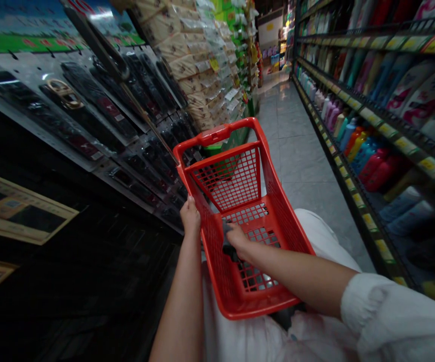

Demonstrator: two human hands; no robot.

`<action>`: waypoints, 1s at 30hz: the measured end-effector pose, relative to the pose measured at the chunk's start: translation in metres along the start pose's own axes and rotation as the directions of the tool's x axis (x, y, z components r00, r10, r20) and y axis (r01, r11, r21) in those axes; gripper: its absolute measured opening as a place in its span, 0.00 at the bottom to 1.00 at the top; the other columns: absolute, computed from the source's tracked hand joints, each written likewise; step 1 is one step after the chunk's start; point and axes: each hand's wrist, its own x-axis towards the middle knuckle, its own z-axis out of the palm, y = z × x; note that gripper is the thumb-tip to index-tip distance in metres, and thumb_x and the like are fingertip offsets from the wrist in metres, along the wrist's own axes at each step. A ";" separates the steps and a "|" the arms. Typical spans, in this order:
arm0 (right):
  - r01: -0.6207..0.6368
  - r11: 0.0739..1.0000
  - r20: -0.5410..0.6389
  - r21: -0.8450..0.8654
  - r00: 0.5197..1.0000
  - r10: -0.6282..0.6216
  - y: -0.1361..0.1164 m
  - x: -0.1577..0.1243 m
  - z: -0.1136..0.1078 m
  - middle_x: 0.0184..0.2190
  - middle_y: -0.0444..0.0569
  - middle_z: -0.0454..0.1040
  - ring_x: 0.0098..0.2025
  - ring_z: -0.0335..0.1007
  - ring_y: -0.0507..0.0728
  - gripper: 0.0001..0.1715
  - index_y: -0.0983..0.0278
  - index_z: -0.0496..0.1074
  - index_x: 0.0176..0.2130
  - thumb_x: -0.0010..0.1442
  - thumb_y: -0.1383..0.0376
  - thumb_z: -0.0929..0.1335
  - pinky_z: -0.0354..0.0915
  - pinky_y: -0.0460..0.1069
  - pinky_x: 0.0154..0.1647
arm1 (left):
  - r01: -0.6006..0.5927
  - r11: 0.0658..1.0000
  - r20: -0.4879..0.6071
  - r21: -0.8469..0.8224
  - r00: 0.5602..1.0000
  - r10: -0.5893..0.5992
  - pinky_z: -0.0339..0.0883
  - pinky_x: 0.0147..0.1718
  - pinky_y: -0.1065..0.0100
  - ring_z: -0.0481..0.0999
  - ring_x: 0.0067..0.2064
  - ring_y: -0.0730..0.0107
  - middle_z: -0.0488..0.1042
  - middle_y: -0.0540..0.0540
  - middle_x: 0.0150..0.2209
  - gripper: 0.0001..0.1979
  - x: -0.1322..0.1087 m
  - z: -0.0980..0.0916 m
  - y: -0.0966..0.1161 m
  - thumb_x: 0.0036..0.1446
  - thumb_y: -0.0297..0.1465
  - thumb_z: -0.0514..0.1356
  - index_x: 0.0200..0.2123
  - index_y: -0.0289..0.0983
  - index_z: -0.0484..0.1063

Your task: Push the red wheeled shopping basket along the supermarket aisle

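Observation:
A red plastic shopping basket (257, 309) with grid-like walls and floor tilts in front of me, over my white clothing. My left hand (190, 216) is closed around its left rim, thumb up. My right hand (237, 240) reaches down inside the basket, fingers curled round a small dark grey and black object (228, 246). Its kind cannot be made out, since the hand covers part of it. At the far end of the basket stands a raised red carrying handle (214, 134). A thin rod with a dark grip (100, 48) runs from the basket's left side toward the upper left.
On the left hang several packaged belts (92, 95), with framed items (21, 206) lower down. Stacked beige packages (194, 60) stand beyond. Shelves of colourful bottles (364, 146) line the right side. A grey tiled aisle (296, 136) runs ahead between them.

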 end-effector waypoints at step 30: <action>0.741 0.213 0.493 -0.636 0.604 -0.627 -0.073 0.021 0.021 0.57 0.51 0.68 0.55 0.67 0.58 0.30 0.58 0.73 0.58 0.59 0.75 0.64 0.63 0.53 0.60 | 0.530 0.674 0.195 -0.515 0.838 -0.510 0.74 0.32 0.72 0.77 0.26 0.73 0.78 0.48 0.25 0.08 0.009 -0.017 0.013 0.61 0.31 0.61 0.33 0.33 0.77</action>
